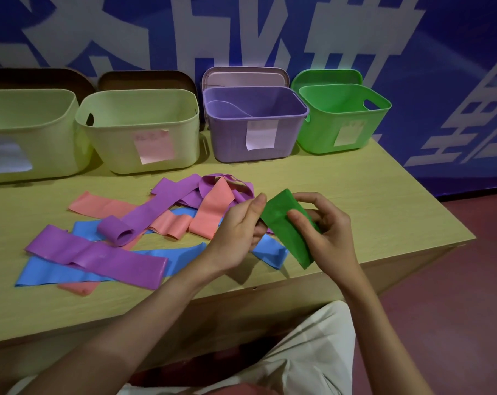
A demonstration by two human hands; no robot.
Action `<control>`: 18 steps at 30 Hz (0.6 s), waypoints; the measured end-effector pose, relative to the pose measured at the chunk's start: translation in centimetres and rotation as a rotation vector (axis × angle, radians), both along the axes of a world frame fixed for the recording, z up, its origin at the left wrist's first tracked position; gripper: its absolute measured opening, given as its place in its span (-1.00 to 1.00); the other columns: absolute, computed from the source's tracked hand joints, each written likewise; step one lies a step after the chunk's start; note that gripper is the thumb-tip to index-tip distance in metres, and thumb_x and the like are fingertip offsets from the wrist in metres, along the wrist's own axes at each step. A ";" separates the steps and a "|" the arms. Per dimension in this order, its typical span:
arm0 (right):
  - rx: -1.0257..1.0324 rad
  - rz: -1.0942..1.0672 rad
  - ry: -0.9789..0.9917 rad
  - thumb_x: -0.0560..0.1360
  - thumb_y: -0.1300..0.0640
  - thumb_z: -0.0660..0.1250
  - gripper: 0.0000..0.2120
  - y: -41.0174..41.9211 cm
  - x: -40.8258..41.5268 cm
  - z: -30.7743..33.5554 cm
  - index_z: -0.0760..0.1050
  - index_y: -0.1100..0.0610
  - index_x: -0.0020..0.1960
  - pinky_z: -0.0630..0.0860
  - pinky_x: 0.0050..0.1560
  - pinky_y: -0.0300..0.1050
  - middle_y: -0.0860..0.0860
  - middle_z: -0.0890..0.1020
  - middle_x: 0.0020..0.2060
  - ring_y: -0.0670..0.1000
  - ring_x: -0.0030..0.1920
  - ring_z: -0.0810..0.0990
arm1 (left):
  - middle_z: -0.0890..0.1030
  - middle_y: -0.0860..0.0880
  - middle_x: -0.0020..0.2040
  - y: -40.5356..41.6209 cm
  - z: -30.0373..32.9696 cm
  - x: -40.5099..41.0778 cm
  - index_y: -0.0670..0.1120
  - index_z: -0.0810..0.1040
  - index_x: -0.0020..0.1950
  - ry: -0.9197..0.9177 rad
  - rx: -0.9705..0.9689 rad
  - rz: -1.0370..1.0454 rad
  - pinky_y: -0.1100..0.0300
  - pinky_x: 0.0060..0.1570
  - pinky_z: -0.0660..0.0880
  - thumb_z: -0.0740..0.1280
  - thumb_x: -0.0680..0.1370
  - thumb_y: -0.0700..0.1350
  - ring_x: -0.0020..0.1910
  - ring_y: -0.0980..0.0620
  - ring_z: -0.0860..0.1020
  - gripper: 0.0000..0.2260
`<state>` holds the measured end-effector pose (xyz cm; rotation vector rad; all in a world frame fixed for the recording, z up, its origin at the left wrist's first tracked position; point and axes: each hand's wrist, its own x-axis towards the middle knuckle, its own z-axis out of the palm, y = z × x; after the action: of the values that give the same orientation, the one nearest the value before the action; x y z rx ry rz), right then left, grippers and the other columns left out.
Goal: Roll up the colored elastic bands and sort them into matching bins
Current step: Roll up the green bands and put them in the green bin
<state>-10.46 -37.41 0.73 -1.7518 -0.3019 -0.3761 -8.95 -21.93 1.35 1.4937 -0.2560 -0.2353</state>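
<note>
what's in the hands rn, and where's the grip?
Green band, held above the table by both hands. Left hand pinches its upper left edge; right hand grips the right side, thumb on its front face.

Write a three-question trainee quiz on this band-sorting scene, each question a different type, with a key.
1. True or false: both the left hand and the right hand hold the green band.
2. Multiple choice: which bin stands furthest right on the table? A) purple bin B) green bin C) pale yellow bin
3. Fill in: the partly rolled band lying in the pile is coloured ____.

Key: 1 true; 2 B; 3 purple.
</note>
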 end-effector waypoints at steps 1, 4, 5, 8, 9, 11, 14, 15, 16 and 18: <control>-0.005 -0.001 -0.010 0.46 -0.02 0.37 -0.84 0.0 0.1 0.0 0.56 -0.09 0.04 0.37 -0.47 -0.01 0.14 0.54 -0.46 0.15 -0.47 0.48 | 0.13 0.09 -0.50 0.0 0.0 0.1 -0.08 0.22 -0.27 0.044 -0.039 -0.001 0.32 -0.55 0.05 0.08 0.62 0.02 -0.55 0.15 0.09 -0.70; -0.009 0.039 -0.039 0.52 0.11 0.40 -0.77 -0.1 0.0 0.4 0.55 0.09 0.17 0.30 -0.45 -0.26 -0.06 0.48 -0.52 -0.14 -0.49 0.37 | 0.10 0.07 -0.49 -0.1 0.3 0.0 -0.08 0.23 -0.28 0.153 -0.165 -0.061 0.32 -0.55 0.02 0.13 0.57 0.09 -0.55 0.14 0.06 -0.68; -0.013 0.052 -0.043 0.51 0.16 0.37 -0.75 -0.1 0.0 0.5 0.54 0.14 0.19 0.28 -0.44 -0.29 -0.10 0.46 -0.52 -0.17 -0.49 0.33 | 0.10 0.06 -0.50 -0.1 0.3 0.0 -0.08 0.25 -0.31 0.177 -0.190 -0.085 0.32 -0.54 0.02 0.15 0.55 0.12 -0.55 0.14 0.06 -0.66; 0.006 0.073 -0.046 0.50 0.21 0.39 -0.80 -0.3 0.0 0.8 0.57 0.15 0.12 0.32 -0.43 -0.30 -0.04 0.53 -0.48 -0.18 -0.48 0.38 | 0.11 0.06 -0.51 -0.3 0.4 -0.1 -0.07 0.27 -0.38 0.199 -0.208 -0.131 0.32 -0.54 0.02 0.15 0.52 0.16 -0.55 0.13 0.05 -0.62; 0.013 0.067 -0.048 0.49 0.20 0.41 -0.83 -0.4 0.1 0.8 0.58 0.13 0.08 0.36 -0.43 -0.27 0.05 0.58 -0.43 -0.16 -0.47 0.42 | 0.12 0.05 -0.52 -0.4 0.4 -0.1 -0.08 0.26 -0.38 0.194 -0.194 -0.136 0.31 -0.54 0.01 0.14 0.52 0.17 -0.55 0.12 0.05 -0.60; 0.015 0.041 -0.048 0.46 0.16 0.43 -0.86 -0.5 0.1 0.7 0.58 0.08 0.01 0.40 -0.44 -0.21 0.14 0.62 -0.36 -0.13 -0.45 0.47 | 0.14 0.04 -0.53 -0.7 0.4 0.0 -0.10 0.26 -0.37 0.178 -0.133 -0.120 0.31 -0.53 0.02 0.12 0.51 0.20 -0.55 0.11 0.06 -0.57; 0.031 0.008 -0.028 0.44 0.10 0.43 -0.89 -0.5 0.0 0.5 0.57 0.03 -0.04 0.42 -0.44 -0.16 0.13 0.64 -0.37 -0.08 -0.44 0.51 | 0.18 0.03 -0.52 -0.7 0.0 0.2 -0.16 0.32 -0.30 0.083 -0.025 -0.082 0.33 -0.56 0.06 0.06 0.56 0.18 -0.55 0.12 0.09 -0.56; 0.038 -0.002 -0.017 0.44 0.09 0.43 -0.90 -0.5 0.1 0.3 0.58 0.02 -0.06 0.42 -0.44 -0.17 0.13 0.64 -0.38 -0.07 -0.43 0.52 | 0.19 0.03 -0.51 -0.7 -0.2 0.2 -0.17 0.35 -0.26 0.048 -0.014 -0.078 0.33 -0.57 0.08 0.04 0.57 0.17 -0.55 0.12 0.11 -0.56; 0.040 -0.008 -0.007 0.43 0.08 0.44 -0.91 -0.5 0.0 0.1 0.58 0.03 -0.07 0.41 -0.44 -0.17 0.13 0.63 -0.38 -0.06 -0.43 0.52 | 0.21 0.03 -0.51 -0.6 -0.3 0.1 -0.19 0.38 -0.22 0.023 -0.018 -0.080 0.34 -0.57 0.09 0.02 0.57 0.16 -0.56 0.13 0.12 -0.56; 0.031 -0.014 0.002 0.43 0.06 0.44 -0.91 -0.4 0.0 -0.2 0.58 0.02 -0.08 0.41 -0.44 -0.15 0.13 0.63 -0.38 -0.07 -0.43 0.52 | 0.23 0.06 -0.48 -0.5 -0.5 -0.2 -0.31 0.37 -0.10 -0.043 -0.005 -0.091 0.37 -0.55 0.13 0.04 0.57 0.14 -0.55 0.16 0.16 -0.52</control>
<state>-10.45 -37.85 0.56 -1.7246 -0.2812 -0.3872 -9.12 -22.41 0.87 1.4851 -0.3586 -0.2754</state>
